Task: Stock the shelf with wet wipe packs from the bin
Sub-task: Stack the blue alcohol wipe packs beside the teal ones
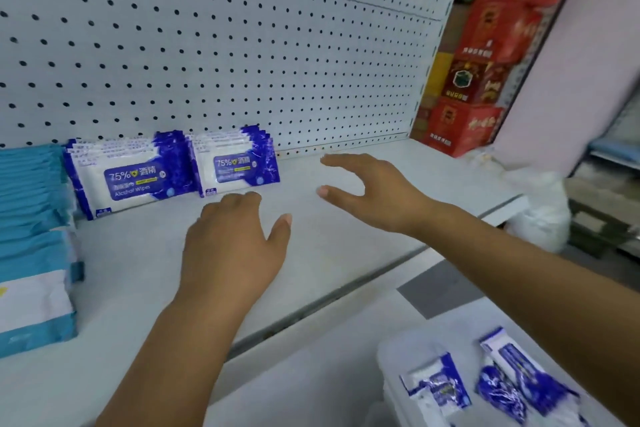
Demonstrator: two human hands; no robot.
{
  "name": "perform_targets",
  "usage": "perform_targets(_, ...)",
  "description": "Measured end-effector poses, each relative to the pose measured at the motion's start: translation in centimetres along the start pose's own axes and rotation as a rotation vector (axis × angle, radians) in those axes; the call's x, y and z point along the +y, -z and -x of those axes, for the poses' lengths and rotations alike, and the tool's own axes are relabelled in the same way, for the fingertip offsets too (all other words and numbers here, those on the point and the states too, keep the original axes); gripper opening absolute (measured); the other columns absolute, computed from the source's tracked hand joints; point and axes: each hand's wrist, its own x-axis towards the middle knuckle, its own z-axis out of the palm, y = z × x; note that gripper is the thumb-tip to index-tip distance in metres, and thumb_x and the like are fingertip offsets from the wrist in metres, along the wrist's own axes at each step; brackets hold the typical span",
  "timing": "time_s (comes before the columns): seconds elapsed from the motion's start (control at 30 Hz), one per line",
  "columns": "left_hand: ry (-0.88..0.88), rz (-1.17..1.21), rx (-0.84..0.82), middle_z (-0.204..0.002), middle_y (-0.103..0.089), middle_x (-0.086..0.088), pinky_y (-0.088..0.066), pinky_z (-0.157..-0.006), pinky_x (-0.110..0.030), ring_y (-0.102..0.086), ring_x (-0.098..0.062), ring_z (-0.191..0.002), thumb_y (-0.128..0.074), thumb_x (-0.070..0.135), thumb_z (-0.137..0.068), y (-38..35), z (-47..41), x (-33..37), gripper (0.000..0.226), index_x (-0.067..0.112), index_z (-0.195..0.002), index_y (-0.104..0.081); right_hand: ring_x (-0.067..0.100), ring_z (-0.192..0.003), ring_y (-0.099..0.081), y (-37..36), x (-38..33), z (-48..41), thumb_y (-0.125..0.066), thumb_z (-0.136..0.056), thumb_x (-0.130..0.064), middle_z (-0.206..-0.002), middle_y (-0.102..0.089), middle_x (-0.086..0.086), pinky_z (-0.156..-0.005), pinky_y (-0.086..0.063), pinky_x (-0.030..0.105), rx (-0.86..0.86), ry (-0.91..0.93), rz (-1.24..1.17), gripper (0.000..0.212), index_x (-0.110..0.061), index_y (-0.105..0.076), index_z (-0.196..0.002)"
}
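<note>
Below the right forearm, closest of all, the white bin point(389, 367) holds a few loose wet wipe packs point(438, 386), blue and white, lying at odd angles; this part of the view is blurred.

Both hands hover over the pale shelf point(332, 253), and both are empty. The left hand point(235, 243) is palm down with its fingers loosely bent and its thumb out to the side. The right hand point(374, 194) is held a little further in, fingers stretched and spread, the thumb well apart from them. There is bare shelf between the two hands.

Just beyond the left hand's fingertips stands a short row of alcohol wipe packs point(239, 163), leaning back on the pegboard wall point(242, 45). A second, longer row point(131, 173) stands beside it, further to the left of that hand. I cannot tell whether the fingertips touch the nearer row.

Left of the left hand, at the edge of the view, teal packs point(31, 201) are lined up along the shelf. Past the right hand, at the shelf's far end, red boxes point(485, 62) are stacked.
</note>
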Motion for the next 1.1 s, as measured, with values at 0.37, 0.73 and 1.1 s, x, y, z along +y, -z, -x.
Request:
perform_targets(0.37, -0.448, 0.307, -0.050, -0.124, -0.064, -0.005, -0.048, -0.093, -0.037, -0.055, -0.025, -0.120, -0.057, 0.039, -0.097, -8.7, 5.6, 11.0, 0.041, 0.013, -0.128, -0.061, -0.005, -0.119, -0.048, 6.8, 9.0, 15.6, -0.062, -0.091, -0.053, -0.128, -0.056, -0.020, -0.098, -0.036, 0.014, 0.098, -0.344, 0.014, 0.048, -0.030, -0.058, -0.134)
perform_targets(0.73, -0.568, -0.114, -0.517, -0.151, -0.043, -0.001, -0.041, -0.110, -0.036, -0.043, -0.019, -0.135, -0.036, 0.045, -0.104, -19.8, 8.3, 12.1, 0.052, 0.020, -0.149, -0.034, 0.002, -0.099, -0.064, 0.4, 18.9, 28.1, -0.065, -0.090, -0.053, -0.109, -0.069, -0.014, -0.091, -0.052, 0.025, -0.028, -0.735, -0.168, 0.036, -0.024, -0.071, -0.112)
perform_targets(1.1, -0.321, -0.452, -0.999, -0.164, 0.025, -0.007, -0.002, -0.124, -0.043, 0.010, -0.029, -0.154, -0.029, 0.062, -0.101, -22.0, 7.2, 9.9, 0.092, 0.011, -0.154, 0.026, 0.018, -0.115, -0.058, -12.0, 22.1, 28.2, -0.072, -0.088, -0.046, -0.130, -0.058, 0.001, -0.092, -0.052, 0.030, -0.273, -1.047, -0.417, 0.059, -0.015, -0.052, -0.133)
